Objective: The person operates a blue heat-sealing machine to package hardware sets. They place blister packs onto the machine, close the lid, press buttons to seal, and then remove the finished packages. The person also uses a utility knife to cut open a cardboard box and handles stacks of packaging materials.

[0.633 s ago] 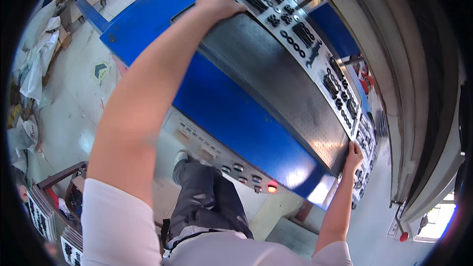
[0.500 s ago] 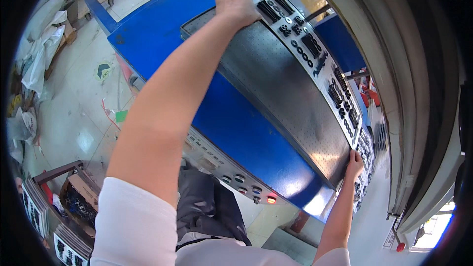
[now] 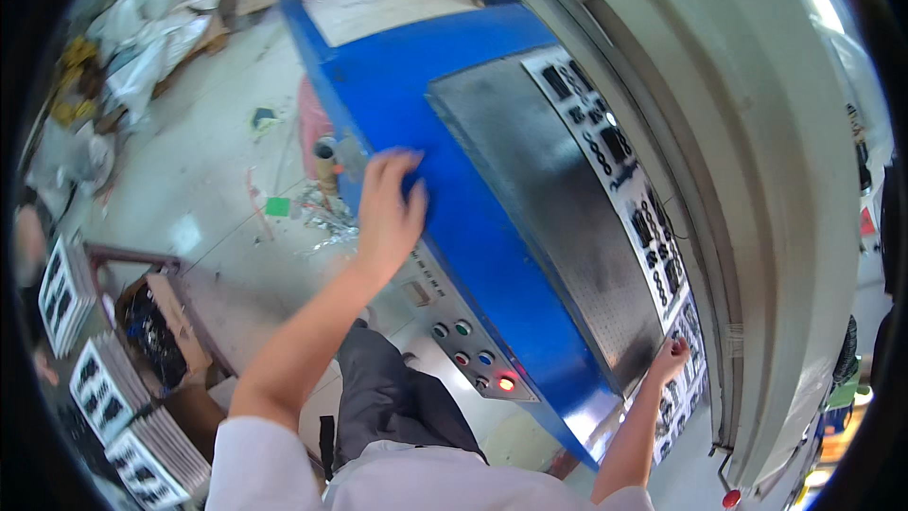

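My left hand (image 3: pixel 390 213) hangs over the front edge of the blue machine table (image 3: pixel 511 293), fingers apart and holding nothing. My right hand (image 3: pixel 670 361) is at the near right corner of the perforated metal plate (image 3: pixel 558 199), its fingers curled together. Whether they grip an edge there is hidden. Along the plate's far side lies a white sheet (image 3: pixel 632 191) with black bolt-like, ring and wrench-shaped parts in groups. Another sheet of similar parts (image 3: pixel 689 360) lies beyond my right hand.
A large beige machine beam (image 3: pixel 700 132) runs close behind the sheet. A control panel with buttons and a lit red lamp (image 3: pixel 507 384) faces me. At lower left, stacked white boards with black parts (image 3: pixel 156 459) stand by a cardboard box (image 3: pixel 180 331). White sacks (image 3: pixel 156 28) lie upper left.
My left hand has let go at the plate's far left end and come back toward me, opening. My right hand stays by the near right corner. The beam stands farther over the table.
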`<state>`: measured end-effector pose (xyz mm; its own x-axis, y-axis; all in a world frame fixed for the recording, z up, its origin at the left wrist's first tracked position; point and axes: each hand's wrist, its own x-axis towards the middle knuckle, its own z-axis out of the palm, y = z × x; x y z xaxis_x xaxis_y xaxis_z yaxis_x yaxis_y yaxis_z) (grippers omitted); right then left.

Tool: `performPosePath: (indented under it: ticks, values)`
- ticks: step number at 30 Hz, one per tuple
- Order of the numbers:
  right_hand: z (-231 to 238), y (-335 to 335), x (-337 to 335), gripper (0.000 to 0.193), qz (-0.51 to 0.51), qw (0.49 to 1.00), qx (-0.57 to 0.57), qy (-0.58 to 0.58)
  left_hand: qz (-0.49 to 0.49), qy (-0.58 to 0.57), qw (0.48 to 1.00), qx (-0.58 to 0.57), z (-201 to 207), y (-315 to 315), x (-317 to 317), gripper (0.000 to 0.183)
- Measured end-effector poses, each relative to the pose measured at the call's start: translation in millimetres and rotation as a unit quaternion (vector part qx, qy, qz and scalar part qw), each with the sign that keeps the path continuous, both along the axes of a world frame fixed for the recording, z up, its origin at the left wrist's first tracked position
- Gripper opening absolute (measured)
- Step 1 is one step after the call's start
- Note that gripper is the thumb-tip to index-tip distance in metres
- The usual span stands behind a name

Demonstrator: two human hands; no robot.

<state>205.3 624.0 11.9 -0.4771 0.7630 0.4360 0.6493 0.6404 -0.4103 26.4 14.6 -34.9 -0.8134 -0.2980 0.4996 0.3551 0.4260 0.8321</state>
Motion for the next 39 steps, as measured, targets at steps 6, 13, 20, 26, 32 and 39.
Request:
performPosePath:
  ticks: [6,13,20,26,32,39]
  values:
    - [51.5,-169.1,-37.8,0.03,0.345,0.935,-0.012,0.081,0.223,-0.255,0.94,0.035,-58.9,-70.2,326.6,0.029]
    - [31.1,-437.7,49.8,0.023,0.74,0.646,-0.184,-0.033,0.536,-0.322,0.759,0.181,-14.6,-57.2,635.6,0.022]
    - [18.5,-564.5,315.0,0.012,0.919,0.266,-0.156,-0.247,0.764,-0.225,0.555,0.24,-46.7,33.5,912.1,0.016]
    - [-10.6,-617.8,490.7,0.013,0.908,0.133,-0.172,-0.358,0.799,-0.206,0.441,0.354,-69.3,34.9,1127.4,0.024]
    - [-47.9,-716.3,654.5,0.019,0.908,0.14,-0.115,-0.377,0.749,-0.152,0.512,0.391,-74.0,-94.4,1216.3,0.034]
    - [-146.4,-797.6,746.8,0.03,0.899,0.254,-0.077,-0.349,0.739,-0.228,0.516,0.367,-130.4,-188.6,1245.4,0.035]
